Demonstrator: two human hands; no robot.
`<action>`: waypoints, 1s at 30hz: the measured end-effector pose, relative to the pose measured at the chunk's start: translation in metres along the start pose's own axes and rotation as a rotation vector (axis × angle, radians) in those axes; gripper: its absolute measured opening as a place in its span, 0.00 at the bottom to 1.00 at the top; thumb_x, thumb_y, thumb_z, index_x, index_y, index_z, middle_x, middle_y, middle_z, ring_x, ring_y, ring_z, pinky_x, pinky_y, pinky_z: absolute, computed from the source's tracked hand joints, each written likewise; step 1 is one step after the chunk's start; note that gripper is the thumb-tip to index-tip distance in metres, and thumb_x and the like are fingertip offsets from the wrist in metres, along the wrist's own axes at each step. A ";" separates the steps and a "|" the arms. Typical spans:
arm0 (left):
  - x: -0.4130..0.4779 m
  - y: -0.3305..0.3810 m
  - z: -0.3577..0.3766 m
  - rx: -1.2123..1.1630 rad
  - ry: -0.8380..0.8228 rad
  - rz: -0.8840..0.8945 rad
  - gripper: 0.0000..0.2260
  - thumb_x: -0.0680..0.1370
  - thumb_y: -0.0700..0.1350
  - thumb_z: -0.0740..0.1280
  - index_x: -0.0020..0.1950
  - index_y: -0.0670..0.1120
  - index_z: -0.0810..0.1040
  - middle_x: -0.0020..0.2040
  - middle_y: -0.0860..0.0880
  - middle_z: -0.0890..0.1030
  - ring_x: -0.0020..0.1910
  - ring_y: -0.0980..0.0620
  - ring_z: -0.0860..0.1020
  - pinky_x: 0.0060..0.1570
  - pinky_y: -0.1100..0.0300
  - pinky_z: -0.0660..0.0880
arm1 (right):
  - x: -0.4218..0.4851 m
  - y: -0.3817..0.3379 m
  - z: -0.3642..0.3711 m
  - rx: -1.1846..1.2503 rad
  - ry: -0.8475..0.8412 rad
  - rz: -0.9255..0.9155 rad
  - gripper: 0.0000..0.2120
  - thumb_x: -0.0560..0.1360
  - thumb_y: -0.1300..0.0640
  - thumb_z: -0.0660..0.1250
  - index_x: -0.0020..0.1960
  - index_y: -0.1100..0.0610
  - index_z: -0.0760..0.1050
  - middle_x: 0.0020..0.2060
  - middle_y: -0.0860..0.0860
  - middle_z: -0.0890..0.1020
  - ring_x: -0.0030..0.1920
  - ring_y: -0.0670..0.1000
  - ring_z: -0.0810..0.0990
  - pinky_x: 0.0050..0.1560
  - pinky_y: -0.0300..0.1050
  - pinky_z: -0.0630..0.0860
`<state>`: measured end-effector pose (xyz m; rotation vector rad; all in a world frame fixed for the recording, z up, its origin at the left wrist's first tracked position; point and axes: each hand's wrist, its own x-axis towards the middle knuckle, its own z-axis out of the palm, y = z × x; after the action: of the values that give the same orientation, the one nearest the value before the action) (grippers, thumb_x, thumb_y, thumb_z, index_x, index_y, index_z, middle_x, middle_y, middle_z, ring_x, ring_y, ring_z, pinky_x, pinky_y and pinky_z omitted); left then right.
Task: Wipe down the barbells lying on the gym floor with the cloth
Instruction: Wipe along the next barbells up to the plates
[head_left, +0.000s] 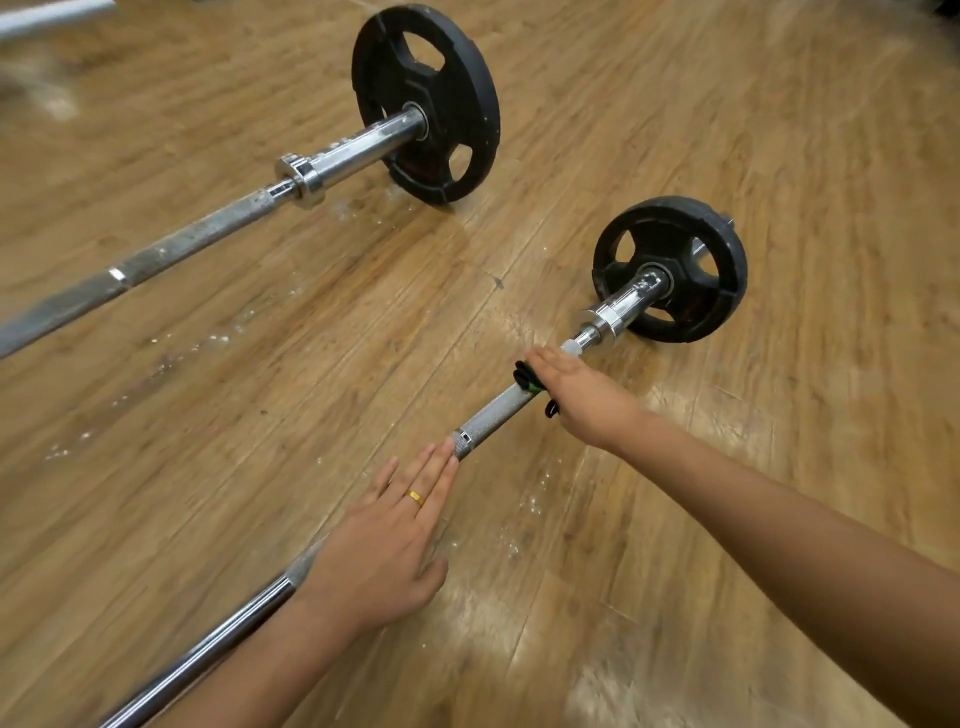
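Note:
Two steel barbells lie on the wooden floor. The near barbell (493, 413) runs from bottom left up to a small black plate (675, 270). My right hand (576, 397) wraps over its knurled shaft close to the collar, pressing a dark cloth (527, 378) with green trim around the bar; only the cloth's edges show. My left hand (387, 551) rests flat on the same bar lower down, fingers straight, a gold ring on one finger. The far barbell (208, 236), dusted with white chalk, lies untouched at the upper left.
The far barbell carries a large black plate (426, 104) standing on edge. White chalk specks (218, 338) are scattered on the floor between the two bars and beside my left hand. A pale metal bar (47, 15) crosses the top left corner.

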<state>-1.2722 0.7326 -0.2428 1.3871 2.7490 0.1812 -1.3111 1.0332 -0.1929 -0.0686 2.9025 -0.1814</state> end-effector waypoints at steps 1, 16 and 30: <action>-0.001 0.001 0.001 -0.001 -0.001 -0.002 0.42 0.73 0.59 0.64 0.81 0.39 0.57 0.82 0.43 0.51 0.81 0.46 0.53 0.75 0.46 0.53 | 0.001 0.004 -0.002 -0.001 0.012 0.036 0.38 0.77 0.71 0.60 0.82 0.57 0.47 0.81 0.53 0.51 0.81 0.51 0.47 0.77 0.46 0.54; -0.010 0.030 0.000 -0.016 -0.020 -0.002 0.43 0.71 0.58 0.66 0.80 0.38 0.58 0.82 0.42 0.52 0.81 0.46 0.53 0.75 0.45 0.54 | -0.026 -0.002 0.011 0.028 0.006 0.028 0.40 0.74 0.73 0.59 0.82 0.57 0.49 0.81 0.52 0.52 0.81 0.52 0.48 0.79 0.48 0.54; -0.015 0.043 0.001 -0.090 -0.026 -0.092 0.44 0.71 0.59 0.64 0.81 0.39 0.55 0.82 0.42 0.53 0.80 0.46 0.56 0.75 0.50 0.50 | -0.031 0.000 0.005 0.000 -0.003 0.040 0.37 0.76 0.72 0.59 0.82 0.57 0.51 0.81 0.51 0.54 0.80 0.51 0.51 0.76 0.47 0.58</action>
<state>-1.2291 0.7459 -0.2383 1.2307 2.7394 0.2764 -1.2800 1.0347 -0.1907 -0.0112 2.8979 -0.1742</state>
